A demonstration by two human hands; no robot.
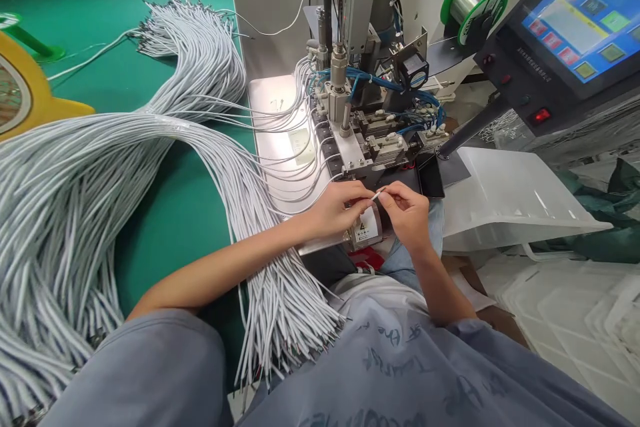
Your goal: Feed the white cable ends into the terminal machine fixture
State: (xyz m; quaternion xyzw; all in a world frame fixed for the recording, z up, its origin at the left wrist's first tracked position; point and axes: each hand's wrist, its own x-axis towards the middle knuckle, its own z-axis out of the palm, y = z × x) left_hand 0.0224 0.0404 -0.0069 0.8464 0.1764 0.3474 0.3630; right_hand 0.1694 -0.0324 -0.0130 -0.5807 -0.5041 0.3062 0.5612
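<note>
My left hand and my right hand meet just in front of a small bench machine. Between them they pinch the end of one thin white cable, fingers closed on it from both sides. More white cables trail from the machine's metal plate to my left hand. A thick bundle of white cables lies across the green table under my left forearm and hangs over its front edge.
A second cable bundle lies at the back of the table. A white plastic tray sits right of the machine. A touchscreen panel stands at the upper right, a green wire spool beside it. A yellow reel is at far left.
</note>
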